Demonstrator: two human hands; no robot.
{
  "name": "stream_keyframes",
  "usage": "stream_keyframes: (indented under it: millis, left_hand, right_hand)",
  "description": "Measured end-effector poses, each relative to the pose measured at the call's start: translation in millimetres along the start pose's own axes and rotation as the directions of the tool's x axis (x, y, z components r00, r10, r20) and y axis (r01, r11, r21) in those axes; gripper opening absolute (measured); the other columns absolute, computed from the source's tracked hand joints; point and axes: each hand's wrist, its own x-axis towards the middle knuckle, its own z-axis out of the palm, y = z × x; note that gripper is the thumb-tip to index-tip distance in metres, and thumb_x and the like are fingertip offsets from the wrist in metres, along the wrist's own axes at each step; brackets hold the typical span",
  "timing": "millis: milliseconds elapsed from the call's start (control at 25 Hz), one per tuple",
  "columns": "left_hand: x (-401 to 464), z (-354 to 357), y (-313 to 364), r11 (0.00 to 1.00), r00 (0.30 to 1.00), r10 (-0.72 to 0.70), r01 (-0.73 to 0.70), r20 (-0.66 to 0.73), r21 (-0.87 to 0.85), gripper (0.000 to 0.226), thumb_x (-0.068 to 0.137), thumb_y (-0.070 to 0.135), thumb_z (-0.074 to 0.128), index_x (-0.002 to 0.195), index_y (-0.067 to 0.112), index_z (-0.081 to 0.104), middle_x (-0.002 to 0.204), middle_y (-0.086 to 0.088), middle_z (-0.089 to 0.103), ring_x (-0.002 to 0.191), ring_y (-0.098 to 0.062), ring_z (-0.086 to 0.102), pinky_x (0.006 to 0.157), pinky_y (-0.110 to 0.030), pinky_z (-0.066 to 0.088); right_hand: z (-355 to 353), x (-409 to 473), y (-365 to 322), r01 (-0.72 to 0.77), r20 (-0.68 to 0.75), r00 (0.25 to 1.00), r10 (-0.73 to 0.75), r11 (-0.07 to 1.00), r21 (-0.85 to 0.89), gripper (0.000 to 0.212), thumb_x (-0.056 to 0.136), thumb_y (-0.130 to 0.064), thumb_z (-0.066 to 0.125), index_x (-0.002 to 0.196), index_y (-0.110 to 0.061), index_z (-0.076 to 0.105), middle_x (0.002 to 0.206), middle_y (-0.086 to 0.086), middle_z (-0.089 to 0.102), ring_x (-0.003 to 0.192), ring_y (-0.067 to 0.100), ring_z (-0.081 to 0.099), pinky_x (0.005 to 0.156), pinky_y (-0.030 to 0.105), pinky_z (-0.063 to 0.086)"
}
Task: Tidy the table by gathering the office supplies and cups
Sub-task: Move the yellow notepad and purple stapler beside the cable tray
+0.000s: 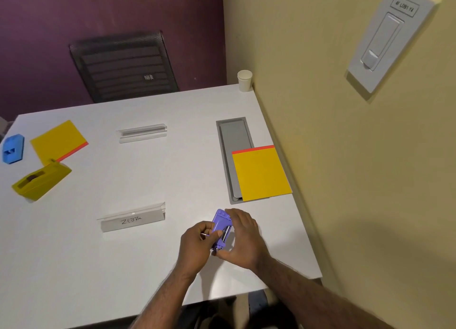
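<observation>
Both my hands hold a purple tape dispenser point(220, 223) just above the white table point(153, 175), near its front right. My left hand point(196, 244) grips its left side, and my right hand point(240, 238) cups its right side and top. A yellow tape dispenser point(40, 181) and a blue one point(12, 149) lie at the far left. One yellow sticky-note pad point(58, 141) sits next to them; another yellow pad point(260, 173) lies at the right edge. A white paper cup point(244, 80) stands in the far right corner by the wall.
Two clear name-plate holders lie on the table: one marked "ZEBRA" point(133, 219) at front centre, one point(143, 132) further back. A grey cable hatch point(234, 151) is partly under the right pad. A black mesh chair point(123, 65) stands behind the table. The yellow wall point(345, 156) borders the right side.
</observation>
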Motion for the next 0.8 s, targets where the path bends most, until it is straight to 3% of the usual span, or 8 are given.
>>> stream_keyframes:
  millis: [240,320,400,480,600,680,800]
  left_hand:
    - [5,13,4,1.0,0.999,0.021,-0.02,0.045,-0.004,0.006,0.086,0.02,0.069,0.087,0.024,0.073,0.08,0.0,0.073,0.073,-0.025,0.066,0.068,-0.031,0.052]
    - [6,19,7,0.998,0.998,0.067,-0.067,0.009,0.019,0.006,0.086,0.023,0.069,0.092,0.025,0.071,0.086,0.004,0.071,0.072,-0.014,0.063,0.066,-0.021,0.048]
    - [8,22,7,0.993,0.992,0.11,-0.107,-0.055,0.051,0.017,0.086,0.026,0.07,0.102,0.026,0.066,0.097,0.01,0.067,0.078,-0.008,0.061,0.066,-0.02,0.045]
    - [14,20,-6,0.986,0.99,0.122,-0.112,-0.076,0.12,0.027,0.085,0.03,0.071,0.11,0.03,0.061,0.11,0.013,0.061,0.09,-0.008,0.061,0.074,-0.028,0.047]
    - [17,11,-36,0.956,0.996,0.086,-0.074,-0.031,0.283,0.039,0.084,0.037,0.071,0.119,0.035,0.054,0.123,0.014,0.053,0.109,-0.013,0.056,0.093,-0.044,0.047]
    - [16,6,-52,0.917,0.998,0.065,-0.067,0.019,0.394,0.052,0.084,0.041,0.069,0.13,0.029,0.05,0.137,0.008,0.049,0.126,-0.016,0.048,0.103,-0.043,0.041]
    - [13,4,-68,0.835,0.992,0.022,-0.086,0.124,0.543,0.073,0.085,0.045,0.066,0.146,0.021,0.035,0.156,0.002,0.03,0.144,-0.016,0.027,0.115,-0.036,0.027]
  right_hand:
    - [-10,-3,7,0.01,-0.13,0.992,-0.01,1.0,-0.005,0.085,0.053,-0.054,0.073,0.125,-0.013,0.053,0.113,-0.002,0.058,0.103,0.013,0.053,0.089,0.027,0.048]
    - [-14,-3,13,-0.04,-0.162,0.986,0.041,0.999,0.004,0.084,0.051,-0.052,0.074,0.122,-0.012,0.054,0.111,-0.002,0.059,0.101,0.015,0.053,0.088,0.026,0.048]
    - [-15,-2,28,-0.14,-0.216,0.965,0.148,0.989,0.054,0.086,0.05,-0.054,0.076,0.12,-0.009,0.056,0.11,0.0,0.059,0.1,0.017,0.054,0.089,0.028,0.048]
    - [-16,1,47,-0.278,-0.283,0.913,0.294,0.956,0.096,0.09,0.047,-0.057,0.079,0.118,-0.006,0.057,0.107,0.004,0.061,0.098,0.02,0.055,0.086,0.029,0.047]
    - [-15,5,79,-0.478,-0.36,0.795,0.489,0.869,0.125,0.087,0.04,-0.048,0.089,0.108,-0.002,0.059,0.096,0.01,0.062,0.087,0.029,0.057,0.077,0.036,0.051]
    - [-16,9,94,-0.553,-0.389,0.739,0.55,0.825,0.117,0.084,0.039,-0.044,0.091,0.104,-0.001,0.06,0.092,0.013,0.062,0.083,0.032,0.056,0.072,0.039,0.053]
    - [-19,18,106,-0.637,-0.373,0.678,0.633,0.76,0.13,0.086,0.045,-0.043,0.091,0.11,0.002,0.058,0.099,0.016,0.061,0.092,0.035,0.055,0.077,0.035,0.046]
